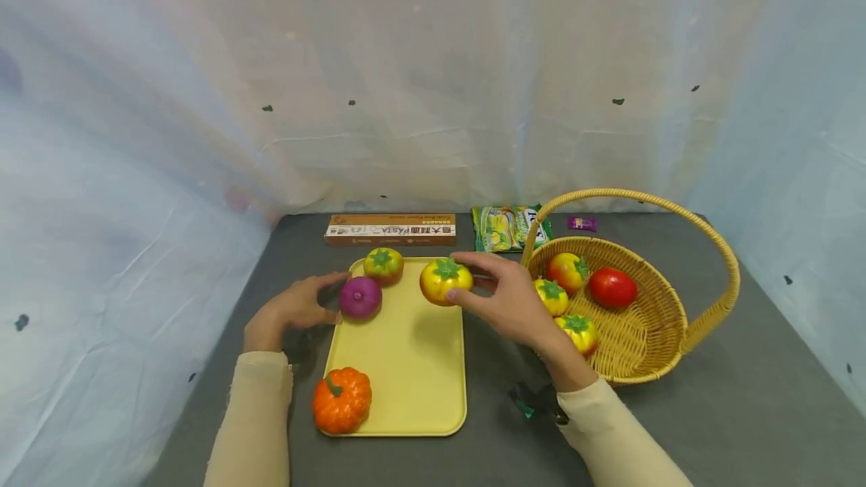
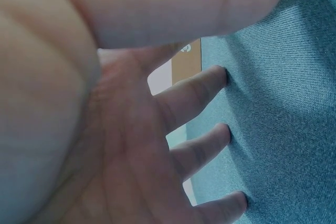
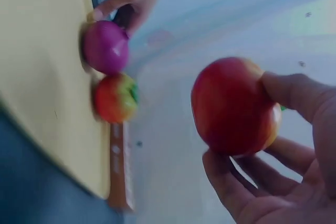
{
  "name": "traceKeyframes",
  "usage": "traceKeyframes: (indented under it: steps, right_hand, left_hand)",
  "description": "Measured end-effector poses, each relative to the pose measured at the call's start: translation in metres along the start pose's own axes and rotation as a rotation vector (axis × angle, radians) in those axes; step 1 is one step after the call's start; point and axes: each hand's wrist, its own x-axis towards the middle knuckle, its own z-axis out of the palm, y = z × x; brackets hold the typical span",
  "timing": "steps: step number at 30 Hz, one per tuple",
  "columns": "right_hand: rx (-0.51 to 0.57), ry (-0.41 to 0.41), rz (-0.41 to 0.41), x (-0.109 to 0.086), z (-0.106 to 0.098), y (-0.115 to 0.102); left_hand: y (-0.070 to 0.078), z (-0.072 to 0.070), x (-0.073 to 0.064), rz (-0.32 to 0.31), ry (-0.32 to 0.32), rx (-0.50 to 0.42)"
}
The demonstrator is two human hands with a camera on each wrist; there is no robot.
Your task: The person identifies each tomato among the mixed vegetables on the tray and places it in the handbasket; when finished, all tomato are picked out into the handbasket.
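Observation:
In the head view my right hand (image 1: 510, 299) pinches a yellow-and-red tomato (image 1: 443, 282) with a green leafy top, holding it above the right part of a yellow tray (image 1: 413, 367). Its smooth red underside faces the right wrist view, where thumb and fingers grip the tomato (image 3: 231, 106). My left hand (image 1: 298, 307) lies at the tray's left edge, beside a purple onion (image 1: 360, 298). Its fingers (image 2: 191, 98) are spread and reach down to the grey cloth. Behind the onion sits another tomato (image 1: 383, 266); an orange pumpkin (image 1: 342, 400) occupies the near left corner.
A wicker basket (image 1: 666, 344) with a tall handle stands on the right, holding several yellow-red tomatoes (image 1: 567, 272) and a plain red one (image 1: 613, 288). Along the back lie a pasta box (image 1: 390, 230), a green packet (image 1: 504, 228) and a small purple packet (image 1: 582, 223).

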Motion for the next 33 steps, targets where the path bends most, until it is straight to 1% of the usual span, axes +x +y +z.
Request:
traceKeyframes:
  steps: [4,6,7,9,12,15,17,20,23,26,29,33]
  right_hand:
    - [-0.014,-0.024,-0.068,-0.032,-0.037,-0.002]
    - [-0.048,-0.035,-0.083,-0.050,-0.058,0.001]
    - [-0.072,-0.039,-0.078,-0.060,-0.069,0.003]
    - [-0.140,-0.035,-0.057,-0.078,-0.092,0.008]
    - [-0.260,-0.017,0.009,-0.106,-0.124,0.013]
    - [-0.359,0.008,0.082,-0.130,-0.149,0.019]
    - [-0.414,0.011,0.136,-0.141,-0.161,0.023]
    - [-0.490,-0.018,0.203,-0.150,-0.171,0.029]
    - [-0.559,-0.053,0.230,-0.152,-0.173,0.032]
    - [-0.595,-0.078,0.234,-0.150,-0.171,0.034]
    - [-0.568,-0.107,0.247,-0.146,-0.168,0.038]
    - [-0.471,-0.125,0.255,-0.141,-0.161,0.043]
  left_hand:
    - [0.001,0.000,0.002,-0.008,-0.004,0.003]
    - [0.001,0.000,0.002,-0.012,-0.007,0.003]
    - [0.001,0.000,0.002,-0.013,-0.008,0.004]
    - [0.001,0.000,0.003,-0.012,-0.009,0.006]
    - [0.000,-0.001,0.003,-0.012,-0.011,0.006]
    - [-0.001,-0.002,0.003,-0.012,-0.012,0.008]
    - [-0.002,-0.002,0.003,-0.010,-0.011,0.013]
    - [-0.003,-0.003,0.003,-0.002,-0.008,0.017]
    - [-0.003,-0.003,0.003,0.007,-0.005,0.015]
    - [-0.003,-0.002,0.002,0.013,-0.005,0.011]
    - [-0.004,-0.001,0.002,0.020,-0.003,0.013]
    - [-0.005,0.002,0.003,0.026,-0.002,0.016]
